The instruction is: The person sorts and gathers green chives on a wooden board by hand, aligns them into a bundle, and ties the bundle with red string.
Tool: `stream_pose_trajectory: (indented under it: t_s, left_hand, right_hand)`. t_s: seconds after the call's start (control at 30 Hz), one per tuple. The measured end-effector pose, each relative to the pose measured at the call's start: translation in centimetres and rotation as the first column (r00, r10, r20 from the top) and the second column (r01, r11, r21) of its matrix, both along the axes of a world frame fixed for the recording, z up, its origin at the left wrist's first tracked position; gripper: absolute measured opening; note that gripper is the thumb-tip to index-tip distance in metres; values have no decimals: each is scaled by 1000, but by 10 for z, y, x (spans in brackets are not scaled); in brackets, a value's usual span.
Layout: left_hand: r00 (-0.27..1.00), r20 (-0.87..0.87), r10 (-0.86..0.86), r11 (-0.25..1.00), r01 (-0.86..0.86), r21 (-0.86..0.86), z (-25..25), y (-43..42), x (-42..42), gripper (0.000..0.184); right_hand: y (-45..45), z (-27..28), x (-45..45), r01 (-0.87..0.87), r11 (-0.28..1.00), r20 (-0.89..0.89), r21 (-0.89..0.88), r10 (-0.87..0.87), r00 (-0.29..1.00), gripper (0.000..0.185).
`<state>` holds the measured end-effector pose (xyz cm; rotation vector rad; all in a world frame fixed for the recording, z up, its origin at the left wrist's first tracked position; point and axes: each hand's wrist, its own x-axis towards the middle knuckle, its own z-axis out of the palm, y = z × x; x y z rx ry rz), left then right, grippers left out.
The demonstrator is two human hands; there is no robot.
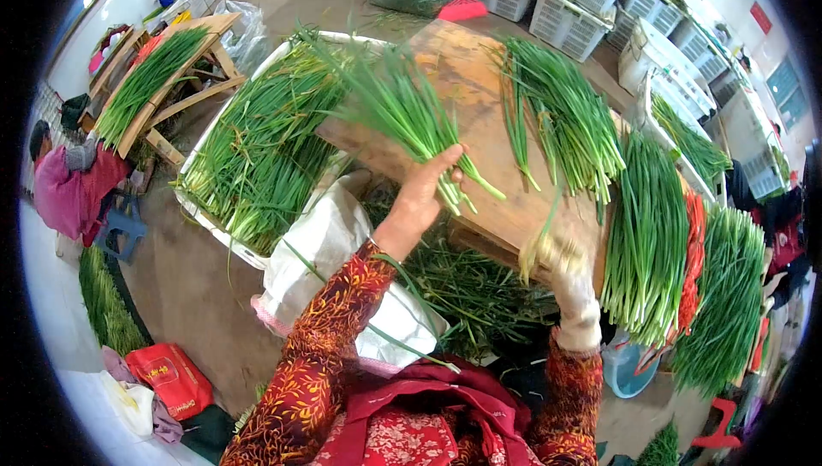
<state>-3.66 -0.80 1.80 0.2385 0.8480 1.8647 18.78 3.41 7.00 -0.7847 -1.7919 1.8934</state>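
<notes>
At far left, a person in pink [81, 188] is partly lost in the curved, dark margin. A slanted bench [221, 26] bears green stalks. Next, a white crate [224, 236] holds heaped greens [265, 128]; its contents are partly covered at right by the raised bunch of stalks [401, 115], whose leaf tips are blurred. The left hand [417, 196] grips this bunch near its pale ends, above the near-left part of a wooden board [462, 63]; the fingers are partly hidden. Loose greens [475, 290] below are partly concealed by the board. A second pile of stalks [569, 119] lies on the board. The right hand [561, 260], pale-covered, is blurred at the near edge; whether it grips anything cannot be told. At right, a long bundle [646, 235] adjoins red strips [692, 260]; a basin [629, 370] is partly hidden below.
</notes>
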Motion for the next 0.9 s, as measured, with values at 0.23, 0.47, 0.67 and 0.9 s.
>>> stream_pose_trajectory:
  t_s: [0.23, 0.47, 0.67, 0.9]
  left_hand:
    - [991, -131, 1, 999, -5, -33, -5, -6, 1, 18]
    - [972, -193, -137, 990, 131, -41, 4, -2, 28, 22]
    - [970, -12, -242, 970, 243, 12, -26, -3, 30, 24]
    - [955, 46, -294, 956, 295, 3, -23, -3, 44, 20]
  right_hand:
    - [-9, 11, 2, -204, 580, 426, 789, -275, 862, 25]
    - [22, -27, -53, -51, 393, 167, 918, -267, 949, 27]
    - [14, -23, -52, 5, 1000, 86, 16, -6, 996, 30]
    - [5, -16, -50, 151, 956, 242, 252, -213, 947, 25]
